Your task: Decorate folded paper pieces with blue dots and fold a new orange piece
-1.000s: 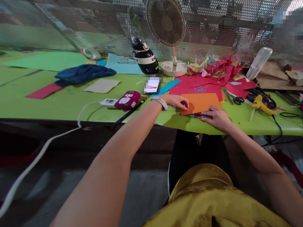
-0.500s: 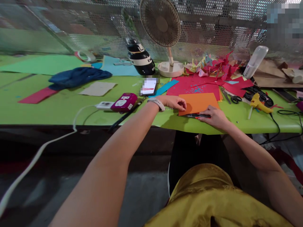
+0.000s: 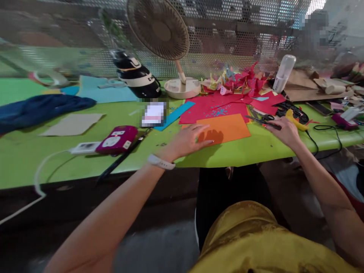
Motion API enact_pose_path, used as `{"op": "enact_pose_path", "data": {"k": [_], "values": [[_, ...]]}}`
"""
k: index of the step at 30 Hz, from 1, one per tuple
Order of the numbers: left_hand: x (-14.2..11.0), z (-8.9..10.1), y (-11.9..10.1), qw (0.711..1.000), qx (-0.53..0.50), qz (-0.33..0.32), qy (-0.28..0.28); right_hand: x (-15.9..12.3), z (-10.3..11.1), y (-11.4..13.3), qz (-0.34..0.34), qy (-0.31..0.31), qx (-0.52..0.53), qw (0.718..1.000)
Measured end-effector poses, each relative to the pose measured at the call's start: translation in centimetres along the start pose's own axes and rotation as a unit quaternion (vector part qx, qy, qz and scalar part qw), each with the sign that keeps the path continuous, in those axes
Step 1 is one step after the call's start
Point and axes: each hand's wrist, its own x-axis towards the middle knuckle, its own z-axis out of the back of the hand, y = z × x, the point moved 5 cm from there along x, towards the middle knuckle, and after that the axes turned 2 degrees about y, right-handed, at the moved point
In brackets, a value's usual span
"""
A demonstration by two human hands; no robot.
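My left hand hovers over the left part of an orange sheet of paper, with thumb and fingers apart and nothing in them. Its shadow falls on the sheet; whether the fingertips touch the paper, I cannot tell. To the right of the sheet, my right hand is closed around dark scissors, their blades pointing left. Part of the scissors is hidden by my fingers. Other scissors lie close behind them. Red paper with small blue bits lies behind the orange sheet.
Beyond my right hand are a yellow glue gun and its cord. A fan, a black-and-white bottle and crumpled paper scraps stand at the back. Left are a phone, a purple power socket and blue cloth.
My right hand has moved right, off the orange sheet, with the scissors. My left hand has spread its fingers and drawn back leftward along the sheet. The camera view has shifted right.
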Motion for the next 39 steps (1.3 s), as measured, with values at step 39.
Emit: {"op": "enact_pose_path", "data": {"k": [39], "values": [[-1.2,0.0,2.6,0.799,-0.527,0.281,-0.061,-1.4,-5.2,5.1,0.153,0.015,0.169,0.974]]}}
